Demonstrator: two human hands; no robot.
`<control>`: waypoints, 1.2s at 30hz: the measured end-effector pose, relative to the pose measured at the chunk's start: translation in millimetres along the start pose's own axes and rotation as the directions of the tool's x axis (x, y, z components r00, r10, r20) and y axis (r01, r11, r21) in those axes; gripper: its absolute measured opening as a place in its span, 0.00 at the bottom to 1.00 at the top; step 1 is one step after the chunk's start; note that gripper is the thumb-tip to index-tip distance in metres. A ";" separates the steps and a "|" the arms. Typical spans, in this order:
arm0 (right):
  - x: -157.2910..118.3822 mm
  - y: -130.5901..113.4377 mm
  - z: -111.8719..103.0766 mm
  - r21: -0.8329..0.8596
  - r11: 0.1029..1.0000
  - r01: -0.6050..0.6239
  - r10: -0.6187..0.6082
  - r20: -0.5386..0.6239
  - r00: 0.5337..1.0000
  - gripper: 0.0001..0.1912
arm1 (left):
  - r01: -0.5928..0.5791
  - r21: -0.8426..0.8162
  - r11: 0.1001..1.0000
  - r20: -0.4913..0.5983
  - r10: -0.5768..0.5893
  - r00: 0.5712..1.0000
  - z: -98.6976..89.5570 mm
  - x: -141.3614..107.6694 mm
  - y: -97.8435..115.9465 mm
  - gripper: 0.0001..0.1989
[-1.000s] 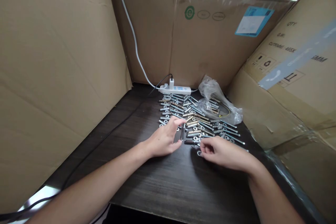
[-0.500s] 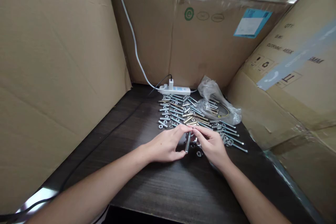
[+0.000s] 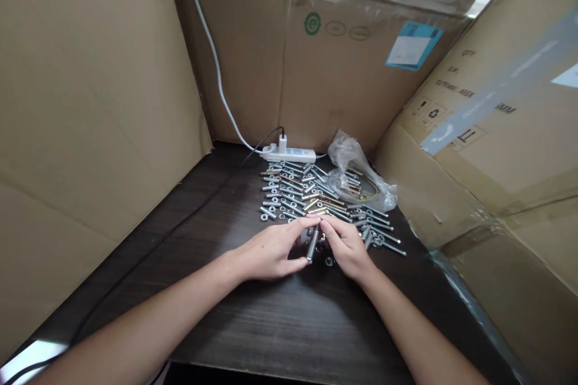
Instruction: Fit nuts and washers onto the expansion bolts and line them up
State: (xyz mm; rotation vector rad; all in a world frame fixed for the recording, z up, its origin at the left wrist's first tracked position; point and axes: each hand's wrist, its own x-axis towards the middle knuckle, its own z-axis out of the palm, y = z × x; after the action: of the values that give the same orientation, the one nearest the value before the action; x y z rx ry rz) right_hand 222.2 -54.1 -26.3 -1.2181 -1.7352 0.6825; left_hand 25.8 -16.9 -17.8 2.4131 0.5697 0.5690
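My left hand [image 3: 275, 248] grips a grey metal sleeve [image 3: 313, 245] lengthwise, thumb on its near end and fingers at its far end. The sleeve is tilted just above the table. My right hand [image 3: 347, 245] pinches with thumb and fingertips at the sleeve's far end; the fingers hide what lies between them. Below and between the hands a loose nut [image 3: 329, 261] lies on the dark table. Just beyond the hands, bolts [image 3: 292, 189], short sleeves [image 3: 270, 212], nuts and washers lie in rows, some silver and some brass-coloured. More long bolts [image 3: 389, 245] lie right of my right hand.
A crumpled clear plastic bag [image 3: 350, 156] lies behind the hardware on the right. A white power strip [image 3: 289, 153] with a plug sits at the back. A black cable [image 3: 180, 219] crosses the table's left side. Cardboard walls [image 3: 244, 60] enclose the dark table [image 3: 253, 325].
The whole view has shifted, so the scene and hands appear further left. Both hands keep nearly the same grip at the sleeve, with the right fingers slightly changed at its far end.
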 end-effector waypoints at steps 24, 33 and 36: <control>0.1 -5.5 -3.7 -0.305 0.944 0.126 -0.113 0.060 0.992 0.16 | 0.053 -0.042 0.998 -0.032 -0.054 0.998 5.4 1.4 -2.9 0.41; -0.9 -2.5 -0.4 -0.251 0.961 0.120 -0.111 0.049 0.993 0.15 | 0.018 -0.017 1.000 -0.021 -0.019 1.000 1.5 2.9 -0.6 0.36; -1.0 -3.2 -0.2 -0.232 0.967 0.105 -0.095 0.053 0.994 0.15 | 0.028 -0.009 1.000 -0.036 -0.028 0.999 3.0 2.3 -1.2 0.35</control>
State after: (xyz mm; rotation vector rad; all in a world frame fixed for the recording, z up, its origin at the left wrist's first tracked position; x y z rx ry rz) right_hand 221.1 -56.2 -24.0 -1.2719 -1.9398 0.4545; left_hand 28.9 -16.2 -20.1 2.3873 0.6139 0.6035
